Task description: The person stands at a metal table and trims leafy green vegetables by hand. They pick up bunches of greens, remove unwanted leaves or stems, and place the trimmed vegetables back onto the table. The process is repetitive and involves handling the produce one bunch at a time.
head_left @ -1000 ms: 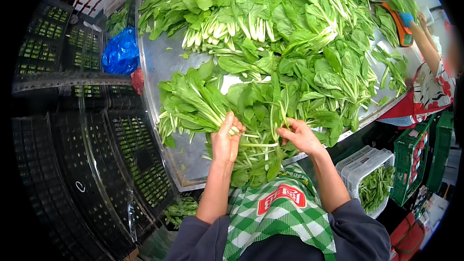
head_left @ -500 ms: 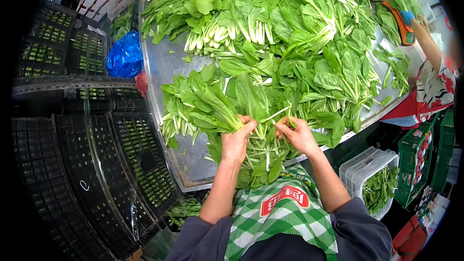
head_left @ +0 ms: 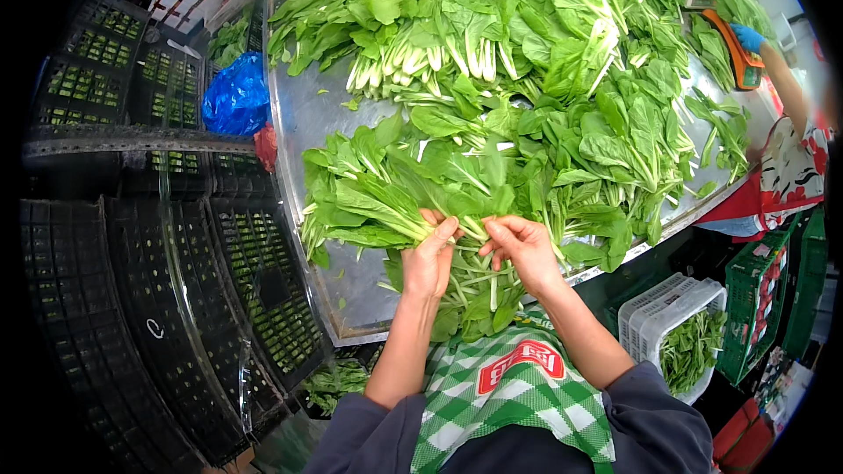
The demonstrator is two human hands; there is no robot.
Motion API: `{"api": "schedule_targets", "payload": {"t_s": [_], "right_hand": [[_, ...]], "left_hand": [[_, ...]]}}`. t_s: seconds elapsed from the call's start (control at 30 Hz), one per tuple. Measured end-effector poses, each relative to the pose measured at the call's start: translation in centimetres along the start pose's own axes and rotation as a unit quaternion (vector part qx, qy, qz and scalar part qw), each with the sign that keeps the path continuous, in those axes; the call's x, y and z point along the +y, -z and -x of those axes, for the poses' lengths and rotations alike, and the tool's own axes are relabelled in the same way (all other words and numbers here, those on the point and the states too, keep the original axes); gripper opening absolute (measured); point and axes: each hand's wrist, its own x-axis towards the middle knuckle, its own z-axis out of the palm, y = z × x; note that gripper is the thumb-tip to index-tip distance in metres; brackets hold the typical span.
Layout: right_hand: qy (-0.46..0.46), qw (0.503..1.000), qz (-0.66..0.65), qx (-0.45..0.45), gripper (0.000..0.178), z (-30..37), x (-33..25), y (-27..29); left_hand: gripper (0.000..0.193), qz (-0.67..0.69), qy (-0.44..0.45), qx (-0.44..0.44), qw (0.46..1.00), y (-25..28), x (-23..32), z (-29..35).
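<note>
My left hand [head_left: 430, 256] is closed round the pale stems of a bunch of leafy greens [head_left: 373, 211], whose leaves fan out to the left over the table. Close beside it, my right hand [head_left: 525, 250] pinches at the stem end of a single green [head_left: 465, 202] lying against the bunch; the fingertips partly cover the stem. Below both hands, near my apron, lies a loose heap of stems and leaves [head_left: 479, 298]. A large pile of the same greens [head_left: 606, 132] spreads beyond and to the right of my hands.
The metal table [head_left: 303, 110] has a raised rim. Black crates [head_left: 158, 298] stand at the left, with a blue plastic bag [head_left: 235, 96] beside the table. A white crate of greens [head_left: 645, 320] sits at lower right. Another person's gloved hand [head_left: 748, 38] is near an orange scale [head_left: 733, 48].
My right hand has moved left, close to my left hand. The thin stalk it held has gone from its fingers, and the upright leaf between my hands now lies lower.
</note>
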Motion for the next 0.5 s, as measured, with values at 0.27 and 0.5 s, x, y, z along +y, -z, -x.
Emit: {"api": "schedule_targets", "payload": {"t_s": [0.27, 0.5], "right_hand": [[0.053, 0.966, -0.179, 0.182, 0.059, -0.3, -1.0, -0.1], [0.243, 0.94, 0.224, 0.084, 0.038, -1.7, 0.0, -1.6]], "left_hand": [[0.02, 0.029, -0.003, 0.016, 0.999, 1.4, 0.2, -0.2], [0.023, -0.052, 0.026, -0.036, 0.998, 0.8, 0.5, -0.3]]}}
